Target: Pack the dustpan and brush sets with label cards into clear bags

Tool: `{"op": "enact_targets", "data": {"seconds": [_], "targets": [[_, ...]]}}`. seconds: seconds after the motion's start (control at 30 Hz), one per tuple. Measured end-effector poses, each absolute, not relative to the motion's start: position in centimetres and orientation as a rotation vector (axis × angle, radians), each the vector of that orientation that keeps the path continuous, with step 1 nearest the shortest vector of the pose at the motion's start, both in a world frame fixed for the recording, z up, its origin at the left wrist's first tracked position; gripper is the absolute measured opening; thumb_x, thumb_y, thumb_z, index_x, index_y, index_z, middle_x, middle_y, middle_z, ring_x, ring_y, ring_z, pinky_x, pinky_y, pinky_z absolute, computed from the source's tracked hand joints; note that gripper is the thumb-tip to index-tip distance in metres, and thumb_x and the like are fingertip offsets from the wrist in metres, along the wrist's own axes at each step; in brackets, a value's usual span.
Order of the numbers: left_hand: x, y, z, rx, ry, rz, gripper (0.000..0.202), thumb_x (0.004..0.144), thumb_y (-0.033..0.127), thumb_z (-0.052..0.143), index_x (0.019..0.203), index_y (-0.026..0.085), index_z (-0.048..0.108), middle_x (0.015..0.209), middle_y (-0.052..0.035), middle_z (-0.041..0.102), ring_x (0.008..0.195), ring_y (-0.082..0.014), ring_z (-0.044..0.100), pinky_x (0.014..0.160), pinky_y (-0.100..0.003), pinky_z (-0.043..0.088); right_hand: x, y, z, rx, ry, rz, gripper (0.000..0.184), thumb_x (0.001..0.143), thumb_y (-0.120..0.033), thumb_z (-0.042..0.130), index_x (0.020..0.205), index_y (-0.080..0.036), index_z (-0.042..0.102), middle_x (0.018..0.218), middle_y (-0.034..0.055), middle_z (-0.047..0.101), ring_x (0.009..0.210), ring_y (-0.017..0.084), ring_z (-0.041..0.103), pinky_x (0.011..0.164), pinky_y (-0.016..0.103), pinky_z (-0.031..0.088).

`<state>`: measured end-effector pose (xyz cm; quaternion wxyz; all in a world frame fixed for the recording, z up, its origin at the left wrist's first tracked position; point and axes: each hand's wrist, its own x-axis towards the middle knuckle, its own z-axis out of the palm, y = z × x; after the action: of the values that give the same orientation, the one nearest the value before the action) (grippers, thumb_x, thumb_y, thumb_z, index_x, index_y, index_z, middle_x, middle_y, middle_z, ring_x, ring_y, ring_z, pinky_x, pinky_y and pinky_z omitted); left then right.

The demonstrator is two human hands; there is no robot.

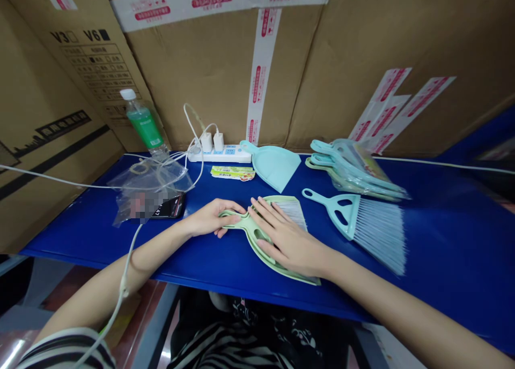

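Note:
A light green dustpan (257, 251) lies on the blue table in front of me, with a matching green hand brush (295, 208) nested in it. My left hand (211, 219) pinches the stacked handles, thumb on top. Flat across the brush and pan rests my right hand (292, 243), fingers stretched out, covering much of both. To its right is a light blue hand brush (346, 219), bristles pointing toward the lower right. Beyond my hands sits a light blue dustpan (276, 165).
Bagged blue and green dustpan sets (358, 168) are at the back right. A power strip (229, 153) with white chargers stands against the cardboard (217, 79). At left are a bottle (147, 125), a plastic bag (140, 184), a phone (171, 205) and a loose cable (129, 256) across my forearm.

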<state>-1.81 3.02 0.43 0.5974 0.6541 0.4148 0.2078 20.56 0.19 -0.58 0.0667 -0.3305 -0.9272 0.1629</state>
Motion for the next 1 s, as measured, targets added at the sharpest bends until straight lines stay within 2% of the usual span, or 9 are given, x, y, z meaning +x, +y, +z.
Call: {"op": "enact_targets", "data": {"seconds": [0.1, 0.2, 0.3, 0.5, 0.6, 0.8, 0.87, 1.0], "targets": [[-1.9, 3.0, 0.4, 1.529, 0.958, 0.465, 0.035, 0.080, 0.040, 0.063, 0.102, 0.013, 0.058, 0.063, 0.0051, 0.057, 0.037, -0.0037, 0.045, 0.038, -0.018, 0.031, 20.7, 0.4, -0.5, -1.021, -2.787, 0.523, 0.068, 0.096, -0.048, 0.026, 0.148, -0.006, 0.019, 0.155, 0.0157, 0.006, 0.141, 0.025, -0.006, 0.115, 0.051, 0.011], [-2.0, 3.0, 0.5, 1.541, 0.940, 0.451, 0.035, 0.080, 0.041, 0.062, 0.102, 0.014, 0.057, 0.063, 0.0056, 0.057, 0.038, -0.0041, 0.046, 0.039, -0.018, 0.033, 20.9, 0.6, -0.6, -1.014, -2.777, 0.546, 0.071, 0.094, -0.055, 0.029, 0.149, -0.011, 0.017, 0.156, 0.0143, 0.005, 0.141, 0.026, -0.007, 0.114, 0.052, 0.011], [-2.2, 3.0, 0.7, 1.564, 0.925, 0.422, 0.034, 0.082, 0.041, 0.061, 0.103, 0.015, 0.055, 0.066, 0.0054, 0.057, 0.038, -0.0041, 0.047, 0.040, -0.018, 0.034, 21.1, 0.8, -0.8, -0.973, -2.788, 0.536, 0.071, 0.093, -0.056, 0.031, 0.150, -0.017, 0.014, 0.157, 0.0126, 0.003, 0.140, 0.026, -0.009, 0.113, 0.055, 0.011], [-2.6, 2.8, 0.9, 1.648, 0.897, 0.324, 0.031, 0.084, 0.042, 0.056, 0.101, 0.017, 0.051, 0.068, 0.0050, 0.056, 0.045, -0.0059, 0.049, 0.043, -0.017, 0.039, 21.3, 0.8, -0.9, -0.975, -2.824, 0.474, 0.072, 0.093, -0.056, 0.032, 0.151, -0.018, 0.011, 0.156, 0.0159, 0.001, 0.139, 0.030, -0.011, 0.111, 0.060, 0.012], [-2.9, 2.7, 1.2, 1.742, 0.936, 0.305, 0.024, 0.086, 0.037, 0.051, 0.100, 0.017, 0.049, 0.072, 0.0019, 0.060, 0.056, -0.0090, 0.052, 0.046, -0.018, 0.041, 21.5, 1.0, -0.7, -0.999, -2.807, 0.386, 0.074, 0.092, -0.058, 0.034, 0.151, -0.017, 0.013, 0.156, 0.0164, 0.002, 0.139, 0.032, -0.011, 0.110, 0.062, 0.013], [-3.5, 2.7, 2.3, 2.008, 1.068, 0.254, 0.015, 0.082, 0.021, 0.044, 0.096, 0.018, 0.051, 0.060, 0.0063, 0.056, 0.051, -0.0088, 0.047, 0.054, -0.020, 0.037, 22.0, 1.5, -0.9, -1.041, -2.779, 0.242, 0.073, 0.092, -0.056, 0.034, 0.150, -0.017, 0.015, 0.156, 0.0170, 0.005, 0.141, 0.031, -0.006, 0.110, 0.061, 0.015], [-3.5, 2.7, 2.5, 2.106, 1.107, 0.241, 0.016, 0.083, 0.023, 0.042, 0.093, 0.018, 0.054, 0.059, 0.0061, 0.054, 0.053, -0.0099, 0.048, 0.056, -0.020, 0.036, 21.8, 1.5, -1.1, -1.040, -2.817, 0.277, 0.072, 0.093, -0.056, 0.033, 0.150, -0.017, 0.016, 0.156, 0.0168, 0.006, 0.141, 0.032, -0.004, 0.110, 0.059, 0.016], [-3.3, 2.6, 2.4, 2.250, 1.172, 0.203, 0.029, 0.090, 0.038, 0.037, 0.087, 0.019, 0.059, 0.061, 0.0040, 0.055, 0.056, -0.0117, 0.049, 0.056, -0.021, 0.032, 21.5, 1.3, -1.5, -1.030, -2.854, 0.320, 0.071, 0.094, -0.056, 0.030, 0.151, -0.018, 0.014, 0.156, 0.0175, 0.006, 0.141, 0.033, -0.002, 0.110, 0.059, 0.018]]}}
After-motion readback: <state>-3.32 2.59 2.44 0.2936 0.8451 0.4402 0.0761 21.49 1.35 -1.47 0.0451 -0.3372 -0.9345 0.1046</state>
